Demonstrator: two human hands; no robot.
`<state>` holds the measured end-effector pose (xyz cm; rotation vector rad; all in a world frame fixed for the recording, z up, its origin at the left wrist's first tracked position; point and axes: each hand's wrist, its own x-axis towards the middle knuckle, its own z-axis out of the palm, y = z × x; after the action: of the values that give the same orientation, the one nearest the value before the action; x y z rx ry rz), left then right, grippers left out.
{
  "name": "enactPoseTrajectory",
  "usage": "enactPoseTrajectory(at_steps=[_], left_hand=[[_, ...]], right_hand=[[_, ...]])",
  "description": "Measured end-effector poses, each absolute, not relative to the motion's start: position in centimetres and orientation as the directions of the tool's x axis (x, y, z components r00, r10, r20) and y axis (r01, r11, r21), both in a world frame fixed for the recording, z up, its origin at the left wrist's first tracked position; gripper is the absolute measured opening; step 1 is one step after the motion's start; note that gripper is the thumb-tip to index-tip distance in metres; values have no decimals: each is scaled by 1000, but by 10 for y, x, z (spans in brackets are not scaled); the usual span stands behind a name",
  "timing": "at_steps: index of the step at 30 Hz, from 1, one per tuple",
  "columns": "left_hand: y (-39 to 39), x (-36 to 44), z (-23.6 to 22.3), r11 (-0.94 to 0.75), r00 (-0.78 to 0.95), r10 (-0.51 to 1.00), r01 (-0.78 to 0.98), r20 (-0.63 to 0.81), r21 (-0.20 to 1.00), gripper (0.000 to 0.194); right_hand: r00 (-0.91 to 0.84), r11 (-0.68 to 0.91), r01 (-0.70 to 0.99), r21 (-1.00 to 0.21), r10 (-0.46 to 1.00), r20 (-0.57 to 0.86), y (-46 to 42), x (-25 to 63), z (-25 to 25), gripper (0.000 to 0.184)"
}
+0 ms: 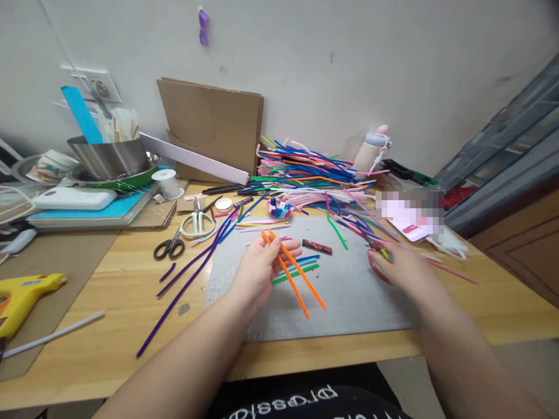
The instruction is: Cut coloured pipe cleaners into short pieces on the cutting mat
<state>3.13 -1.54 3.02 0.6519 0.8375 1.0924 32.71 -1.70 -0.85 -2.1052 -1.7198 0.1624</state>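
Between the thumb and fingers of my left hand (262, 265) are two orange pipe cleaners (301, 272), held side by side above the grey mat (349, 311). Short blue and green pipe cleaners (305, 269) lie on the mat just behind them. My right hand (404, 270) is at the mat's right side, fingers closed around red-handled pliers (379, 265); their dark jaws point away from me and the grip is partly hidden. A small dark, red-patterned strip (317, 247) lies between the hands.
A big heap of coloured pipe cleaners (310, 166) is against the wall. Long purple ones (186, 285) lie left, near black-handled scissors (169, 248) and white-handled scissors (197, 224). A yellow glue gun (26, 297) sits far left, a blurred-out phone (408, 224) at right.
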Motion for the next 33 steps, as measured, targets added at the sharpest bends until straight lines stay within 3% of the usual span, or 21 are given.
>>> enactPoseTrajectory(at_steps=[2, 4, 5, 7, 11, 14, 16, 18, 19, 21, 28, 31, 33], left_hand=[[-17, 34, 27, 328, 218, 943, -474, -251, 818, 9], [-20, 38, 23, 314, 227, 946, -448, -232, 837, 11], [-21, 39, 22, 301, 234, 948, -435, -217, 849, 13], [-23, 42, 21, 276, 252, 950, -406, -183, 871, 17], [-22, 37, 24, 146, 191, 978, -340, -84, 929, 24], [-17, 27, 27, -85, 108, 990, -73, 92, 994, 30], [-14, 23, 26, -257, 155, 962, 225, 226, 940, 31], [-11, 24, 20, -367, 274, 924, 445, 266, 817, 31], [-9, 26, 15, -395, 330, 910, 508, 250, 766, 31], [-6, 31, 5, -426, 408, 889, 569, 208, 703, 35], [-3, 29, -10, -496, 505, 850, 667, 153, 555, 60], [-5, 27, -10, -467, 473, 873, 744, 118, 478, 62], [-6, 27, -11, -452, 473, 878, 766, 75, 456, 52]], right_hand=[[147, -27, 709, -704, 983, 110, -30, 285, 2, 37], [-169, -71, 342, -937, 976, -136, -44, 237, 12, 43], [-283, -135, 232, -963, 938, -199, -51, 215, 15, 39], [-369, -194, 177, -965, 896, -248, -59, 182, 17, 26], [-205, -186, 169, -968, 954, -219, -56, 181, 8, 35], [-17, -138, 237, -962, 989, -146, -38, 225, 0, 39], [154, -109, 365, -925, 987, -55, -21, 261, -5, 33], [248, -143, 799, -585, 963, 103, -4, 289, -8, 33], [222, -156, 886, -437, 970, 104, 5, 298, -10, 37], [191, -154, 938, -310, 977, 92, 22, 308, -12, 40], [78, -67, 977, -202, 996, 47, 66, 303, -15, 44], [60, -53, 979, -195, 998, 31, 77, 300, -24, 33], [45, -37, 979, -203, 998, 33, 83, 296, -31, 21]])
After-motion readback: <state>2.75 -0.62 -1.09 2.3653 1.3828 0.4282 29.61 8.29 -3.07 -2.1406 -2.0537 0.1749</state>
